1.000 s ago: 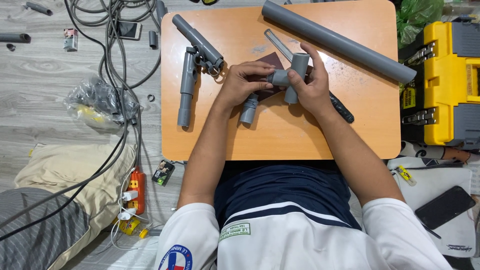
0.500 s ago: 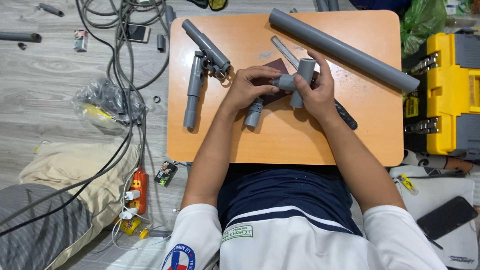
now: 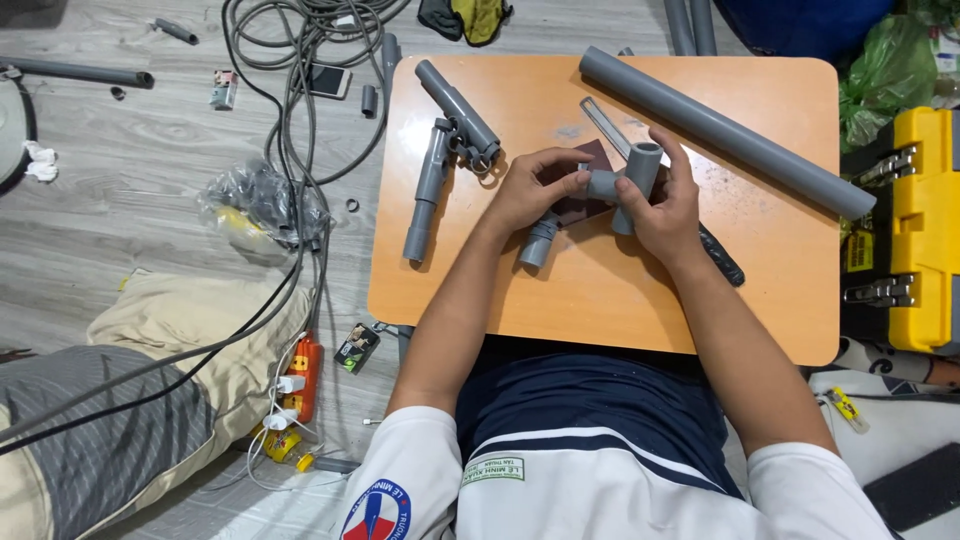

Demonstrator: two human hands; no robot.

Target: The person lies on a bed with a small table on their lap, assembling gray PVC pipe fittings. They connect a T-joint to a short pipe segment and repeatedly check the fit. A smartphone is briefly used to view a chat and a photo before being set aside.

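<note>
Over the wooden table, a grey pipe fitting is gripped by both hands. As before, the left hand and right hand are closed around it; little has shifted.

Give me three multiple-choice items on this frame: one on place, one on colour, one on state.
1. Where does the long grey plastic pipe lie?
A. on the orange wooden table
B. on the floor
C. in the toolbox

2. What colour is the plastic toolbox at the table's right edge?
A. red
B. yellow
C. blue

3. How is the grey plastic pipe fitting held?
A. left hand alone
B. lying untouched
C. both hands

Answers: 1 A, it runs diagonally across the tabletop. 2 B, yellow body with black trim. 3 C, left hand and right hand both grip it.
</note>
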